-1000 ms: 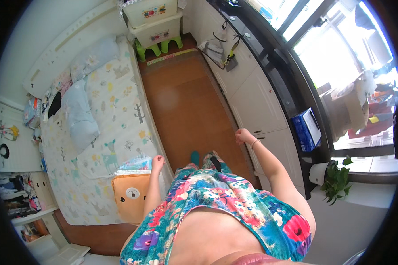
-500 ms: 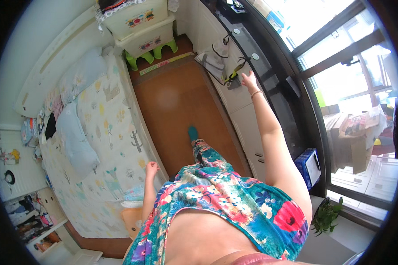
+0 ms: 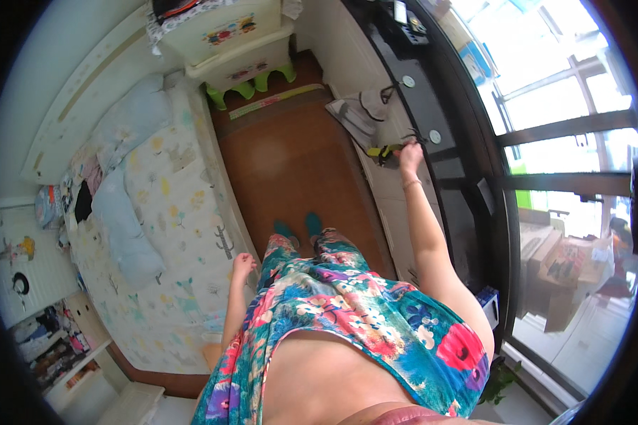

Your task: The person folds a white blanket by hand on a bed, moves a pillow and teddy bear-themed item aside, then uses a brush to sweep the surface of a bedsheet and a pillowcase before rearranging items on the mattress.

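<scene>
My right hand is stretched out to the edge of the long black ledge under the window. Its fingers are closed on a small yellow-green and black item with thin black wire parts; what it is stays too small to tell. A grey cloth hangs at the ledge just beyond it. My left hand hangs at my side beside the bed, fingers loosely curled and holding nothing. I stand on the brown floor in a flowered dress.
The bed with a patterned sheet and pale blue pillows fills the left. Stacked cream storage boxes on green stools stand at the far end. White cabinets run under the ledge. Cardboard boxes sit outside the window.
I have stepped forward along the floor. My right arm rose from the cabinet front to the ledge and stayed at the yellow-green item. My left hand stayed hanging by the bed.
</scene>
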Tool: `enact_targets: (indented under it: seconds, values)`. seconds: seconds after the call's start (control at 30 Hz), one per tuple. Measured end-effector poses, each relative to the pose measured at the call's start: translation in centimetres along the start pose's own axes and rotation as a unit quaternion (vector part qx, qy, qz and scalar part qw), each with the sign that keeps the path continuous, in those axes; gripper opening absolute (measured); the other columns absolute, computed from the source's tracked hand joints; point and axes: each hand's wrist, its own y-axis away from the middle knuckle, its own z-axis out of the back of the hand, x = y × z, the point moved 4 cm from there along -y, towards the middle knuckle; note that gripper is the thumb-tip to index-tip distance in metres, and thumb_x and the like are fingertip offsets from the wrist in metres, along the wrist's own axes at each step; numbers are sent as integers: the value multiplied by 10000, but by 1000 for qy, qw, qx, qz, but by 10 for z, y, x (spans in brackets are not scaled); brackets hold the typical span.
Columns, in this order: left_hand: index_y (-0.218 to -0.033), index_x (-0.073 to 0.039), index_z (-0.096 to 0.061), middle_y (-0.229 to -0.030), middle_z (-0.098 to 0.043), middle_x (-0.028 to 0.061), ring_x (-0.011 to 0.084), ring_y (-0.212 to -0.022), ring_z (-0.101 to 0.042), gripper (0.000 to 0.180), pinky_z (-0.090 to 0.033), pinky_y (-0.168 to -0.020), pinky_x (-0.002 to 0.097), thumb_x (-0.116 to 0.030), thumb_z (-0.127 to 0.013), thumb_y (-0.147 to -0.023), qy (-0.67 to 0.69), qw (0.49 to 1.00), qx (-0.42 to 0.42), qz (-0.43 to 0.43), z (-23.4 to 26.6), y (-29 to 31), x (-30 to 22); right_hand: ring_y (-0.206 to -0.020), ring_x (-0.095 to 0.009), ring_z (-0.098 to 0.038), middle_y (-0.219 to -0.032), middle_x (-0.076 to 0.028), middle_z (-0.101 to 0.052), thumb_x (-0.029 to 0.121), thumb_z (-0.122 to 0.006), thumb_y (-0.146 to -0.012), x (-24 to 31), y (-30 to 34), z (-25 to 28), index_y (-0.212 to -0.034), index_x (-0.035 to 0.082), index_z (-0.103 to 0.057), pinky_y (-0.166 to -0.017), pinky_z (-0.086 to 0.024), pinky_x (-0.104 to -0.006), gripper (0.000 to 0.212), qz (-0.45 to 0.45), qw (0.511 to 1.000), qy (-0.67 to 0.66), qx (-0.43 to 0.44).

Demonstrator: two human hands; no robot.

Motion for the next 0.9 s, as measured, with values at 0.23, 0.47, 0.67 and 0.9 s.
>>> enact_targets:
  seconds: [0.23, 0.47, 0.67, 0.9]
  values:
    - [-883, 12, -553, -729, -600, 107, 173, -589, -590, 164, -481, -533, 281, -130, -529, -806, -24, 992, 37, -121, -22, -55, -75, -492, -215, -586, -756, -174, -617, 205, -296, -896, 59, -7, 88, -814, -78, -559, -416, -496, -277, 395, -117, 977, -178, -11]
    - [-913, 6, -515, -758, -574, 86, 158, -604, -588, 166, -483, -539, 270, -144, -499, -844, -57, 985, 69, -147, 15, -94, -130, -350, -117, -383, -574, -93, -577, 349, -303, -918, 105, -2, 81, -652, 122, -460, -315, -268, -213, 384, -146, 951, -268, -48]
    - [-964, 1, -522, -838, -592, 127, 185, -681, -610, 228, -500, -573, 279, -200, -487, -863, 21, 980, 127, -151, 62, -136, -215, -454, -174, -510, -488, -79, -527, 288, -366, -918, 183, 57, -61, -566, 10, -525, -473, -412, -322, 476, 239, 965, 86, 60]
    - [-1093, 72, -409, -1008, -551, 214, 275, -904, -573, 530, -470, -791, 393, -381, -516, -842, 427, 787, 440, 59, 100, -91, -372, -496, -183, -500, -541, -89, -538, 181, -410, -903, 347, 280, -297, -656, -2, -538, -503, -406, -311, 333, 318, 887, 94, 321]
